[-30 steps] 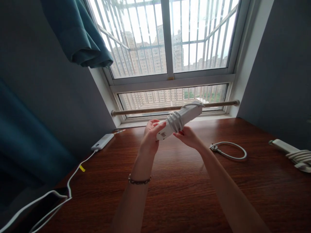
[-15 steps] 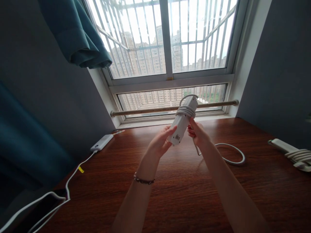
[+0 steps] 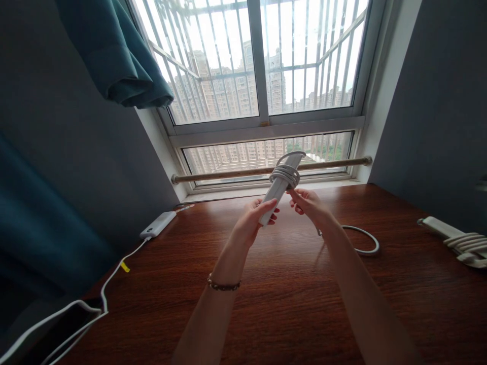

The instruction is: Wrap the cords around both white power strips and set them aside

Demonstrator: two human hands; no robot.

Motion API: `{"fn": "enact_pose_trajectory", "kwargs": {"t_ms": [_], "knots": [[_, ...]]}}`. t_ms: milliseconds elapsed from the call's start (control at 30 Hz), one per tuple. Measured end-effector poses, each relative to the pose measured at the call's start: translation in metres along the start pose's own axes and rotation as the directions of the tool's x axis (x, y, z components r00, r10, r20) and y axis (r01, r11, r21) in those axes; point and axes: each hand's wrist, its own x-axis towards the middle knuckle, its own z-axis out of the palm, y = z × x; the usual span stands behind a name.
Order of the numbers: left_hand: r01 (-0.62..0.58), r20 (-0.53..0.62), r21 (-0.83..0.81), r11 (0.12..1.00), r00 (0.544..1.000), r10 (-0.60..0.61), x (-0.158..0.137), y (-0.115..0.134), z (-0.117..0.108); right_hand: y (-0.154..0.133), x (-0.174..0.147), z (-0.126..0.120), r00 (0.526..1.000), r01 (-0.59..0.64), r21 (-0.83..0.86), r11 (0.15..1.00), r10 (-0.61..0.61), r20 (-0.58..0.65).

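Note:
A white power strip [image 3: 271, 197] is held up, tilted, above the brown wooden table. Several turns of its white cord [image 3: 284, 175] wrap around the strip's middle, and one loop arcs over the far end. My left hand [image 3: 251, 222] grips the near end, thumb on top and fingers underneath. Close beside the coils, my right hand [image 3: 309, 205] is closed with its fingers pinching the cord at the strip's right edge; the exact grip is partly hidden. More cord trails behind my right forearm and lies in a loop on the table.
A white power bank [image 3: 159, 225] with a cable [image 3: 114, 274] and yellow tag [image 3: 125, 266] lies at the left. Another cord-wrapped white strip [image 3: 443, 227] rests at the right edge. A rail [image 3: 228, 174] crosses the window behind; a blue curtain [image 3: 117, 66] hangs left.
The power strip has rolled, so its labelled face no longer shows, and it has shifted slightly left. My right hand has moved a little away from the strip's underside.

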Motion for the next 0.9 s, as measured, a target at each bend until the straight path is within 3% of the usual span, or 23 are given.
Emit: {"fn": "enact_pose_trajectory", "kwargs": {"t_ms": [67, 100, 167, 233, 333, 400, 433, 533, 700, 800, 900], "knots": [[-0.091, -0.152, 0.261, 0.961, 0.979, 0.134, 0.004, -0.004, -0.006, 0.005, 0.0, -0.006, 0.998, -0.04, -0.256, 0.966, 0.052, 0.039], [-0.118, -0.225, 0.413, 0.903, 0.948, 0.227, 0.006, -0.006, -0.008, 0.007, 0.0, -0.008, 0.995, -0.056, -0.376, 0.925, 0.081, 0.05], [-0.108, -0.3, 0.664, 0.74, 0.868, 0.396, 0.007, -0.01, -0.009, 0.009, -0.001, -0.009, 0.99, -0.059, -0.567, 0.821, 0.121, 0.073], [-0.05, -0.286, 0.83, 0.556, 0.817, 0.501, 0.008, -0.015, -0.008, 0.007, -0.003, -0.007, 0.987, 0.0, -0.711, 0.703, 0.115, 0.113], [0.028, -0.198, 0.947, 0.321, 0.836, 0.512, 0.008, -0.02, -0.004, -0.003, -0.01, -0.001, 0.991, 0.12, -0.886, 0.448, -0.004, 0.132], [0.01, -0.114, 0.974, 0.225, 0.884, 0.453, 0.009, -0.022, -0.004, -0.009, -0.015, 0.001, 0.987, 0.152, -0.942, 0.298, -0.092, 0.131], [-0.021, -0.064, 0.98, 0.197, 0.907, 0.417, 0.009, -0.023, -0.006, -0.011, -0.016, 0.002, 0.983, 0.167, -0.95, 0.264, -0.117, 0.14], [-0.139, 0.073, 0.975, 0.171, 0.936, 0.345, 0.008, -0.021, -0.014, -0.016, -0.018, 0.0, 0.963, 0.265, -0.919, 0.293, -0.136, 0.234], [-0.371, 0.294, 0.901, 0.225, 0.903, 0.313, 0.001, -0.009, -0.039, -0.025, -0.021, 0.002, 0.913, 0.396, -0.796, 0.458, -0.106, 0.393], [-0.522, 0.496, 0.776, 0.353, 0.852, 0.17, -0.005, 0.003, -0.056, -0.032, -0.027, 0.01, 0.861, 0.42, -0.652, 0.631, -0.05, 0.506], [-0.572, 0.664, 0.648, 0.503, 0.748, -0.005, -0.006, 0.01, -0.071, -0.035, -0.033, 0.02, 0.762, 0.38, -0.461, 0.802, 0.011, 0.647]]}}
